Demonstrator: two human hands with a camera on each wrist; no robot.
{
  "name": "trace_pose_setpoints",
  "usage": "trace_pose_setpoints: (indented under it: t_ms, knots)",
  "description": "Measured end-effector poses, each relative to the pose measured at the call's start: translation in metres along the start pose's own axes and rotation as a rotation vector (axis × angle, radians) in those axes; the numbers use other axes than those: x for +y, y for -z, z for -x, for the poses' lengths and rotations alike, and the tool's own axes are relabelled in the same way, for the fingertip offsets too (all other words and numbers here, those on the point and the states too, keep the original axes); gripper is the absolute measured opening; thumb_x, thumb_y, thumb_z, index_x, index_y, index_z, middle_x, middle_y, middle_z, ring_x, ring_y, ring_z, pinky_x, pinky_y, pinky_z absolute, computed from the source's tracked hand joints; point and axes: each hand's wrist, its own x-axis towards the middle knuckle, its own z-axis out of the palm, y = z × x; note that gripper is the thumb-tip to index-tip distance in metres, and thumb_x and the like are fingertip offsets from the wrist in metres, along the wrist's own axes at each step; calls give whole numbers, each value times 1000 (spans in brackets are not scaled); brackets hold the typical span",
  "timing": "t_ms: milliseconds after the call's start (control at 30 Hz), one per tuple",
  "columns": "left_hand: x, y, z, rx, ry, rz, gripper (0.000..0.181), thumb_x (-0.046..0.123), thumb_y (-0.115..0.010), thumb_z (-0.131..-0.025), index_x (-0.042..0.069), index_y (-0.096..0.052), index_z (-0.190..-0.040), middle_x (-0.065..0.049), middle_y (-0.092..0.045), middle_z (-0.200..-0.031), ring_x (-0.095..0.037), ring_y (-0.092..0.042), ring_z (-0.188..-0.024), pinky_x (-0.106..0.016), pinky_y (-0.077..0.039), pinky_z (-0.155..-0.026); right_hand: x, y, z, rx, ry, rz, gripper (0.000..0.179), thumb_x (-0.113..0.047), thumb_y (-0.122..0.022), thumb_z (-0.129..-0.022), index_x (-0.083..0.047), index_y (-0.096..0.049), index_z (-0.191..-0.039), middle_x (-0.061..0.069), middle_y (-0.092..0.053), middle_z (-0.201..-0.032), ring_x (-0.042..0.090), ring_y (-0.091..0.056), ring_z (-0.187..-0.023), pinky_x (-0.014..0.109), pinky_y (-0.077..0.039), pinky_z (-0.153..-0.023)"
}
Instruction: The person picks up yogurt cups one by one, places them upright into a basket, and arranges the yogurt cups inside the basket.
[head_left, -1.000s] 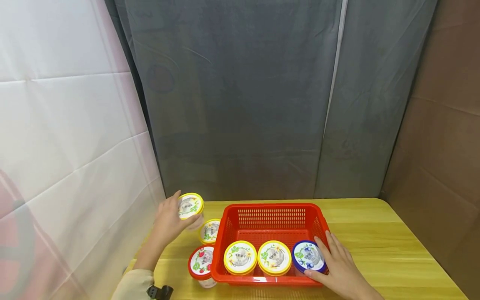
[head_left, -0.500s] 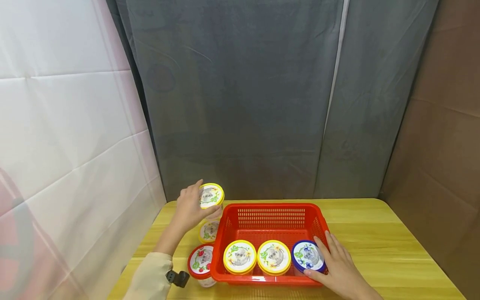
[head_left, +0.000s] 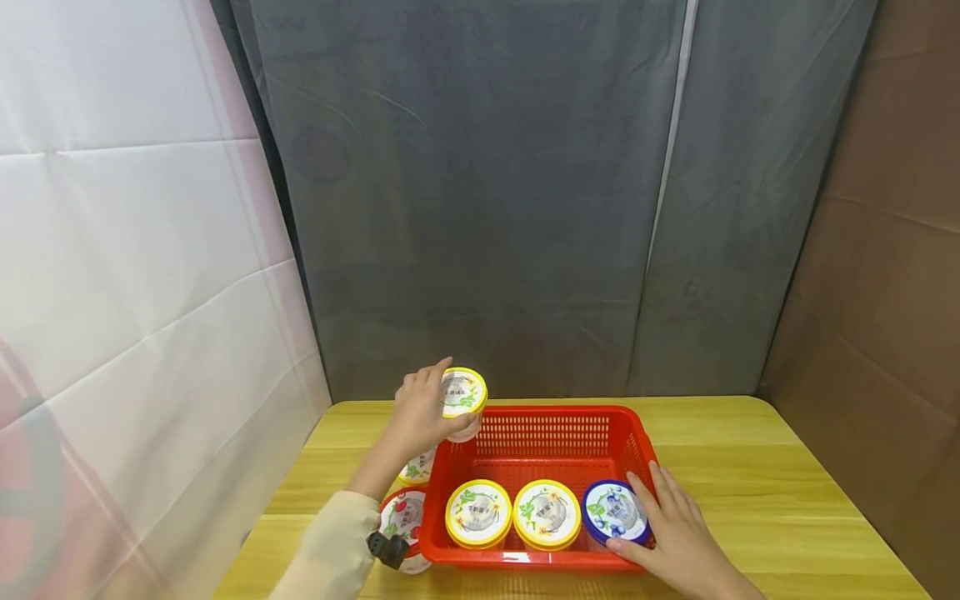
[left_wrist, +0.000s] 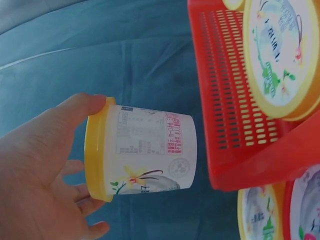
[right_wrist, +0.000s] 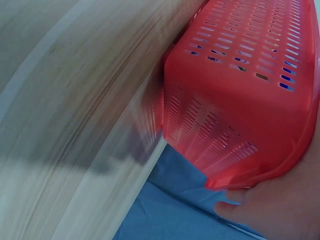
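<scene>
My left hand (head_left: pixel 420 414) pinches a white tub (head_left: pixel 468 425) by its yellow lid, thumb on one side and fingers on the other. In the left wrist view that tub (left_wrist: pixel 150 150) shows printed text and a vanilla flower, just beside the basket's rim. The red plastic basket (head_left: pixel 555 411) has a front row of two yellow-lidded tubs (head_left: pixel 478 514) and a blue-lidded tub (head_left: pixel 617 510). My right hand (head_left: pixel 686 537) holds the basket's right front corner, its thumb by the blue lid. In the right wrist view the hand (right_wrist: pixel 275 205) lies along the basket's rim.
Left of the basket stand a red-lidded tub (head_left: pixel 402 518) and another yellow-lidded tub (head_left: pixel 417 467), both partly hidden by my left arm. The wooden table (head_left: pixel 757 483) ends at a grey curtain (head_left: pixel 480 208); pale cloth (head_left: pixel 150 250) hangs at left, brown cloth (head_left: pixel 870 275) at right.
My left hand has carried the yellow-lidded tub rightward, from beyond the basket's left side to over its back left corner. The right hand has stayed in place.
</scene>
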Motion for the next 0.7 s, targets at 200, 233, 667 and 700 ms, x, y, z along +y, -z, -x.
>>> trace_pose_setpoints:
  t_ms: [200, 233, 667, 700]
  knots:
    - [5, -12, 1, 9, -2, -1, 97, 39, -84, -73, 13, -35, -152, -17, -49, -145, -38, -43, -128, -61, -35, -109, 0, 0, 0, 10, 21, 6, 110, -80, -60, -73, -12, -32, -155, 24, -14, -165, 50, -17, -147, 78, -20, -110]
    - [6, -13, 2, 9, -1, 0, 96, 39, -84, -73, 14, -35, -152, -17, -50, -144, -38, -43, -128, -61, -35, -109, 0, 0, 1, 8, 19, 3, 110, -81, -60, -73, -12, -32, -155, 24, -13, -165, 50, -17, -147, 77, -19, -111]
    - [10, -33, 4, -32, -25, 0, 97, 37, -85, -70, 14, -37, -151, -16, -52, -142, -36, -47, -121, -58, -40, -105, 0, -1, 0, 24, 25, 4, 110, -81, -59, -74, -11, -33, -155, 24, -15, -164, 49, -17, -147, 78, -20, -110]
    - [10, -35, 4, -41, -22, 1, 97, 37, -86, -70, 14, -37, -151, -15, -52, -142, -36, -47, -122, -57, -41, -105, 0, 0, 0, 21, 26, 5, 110, -81, -59, -74, -11, -33, -155, 24, -15, -164, 49, -17, -147, 78, -20, -109]
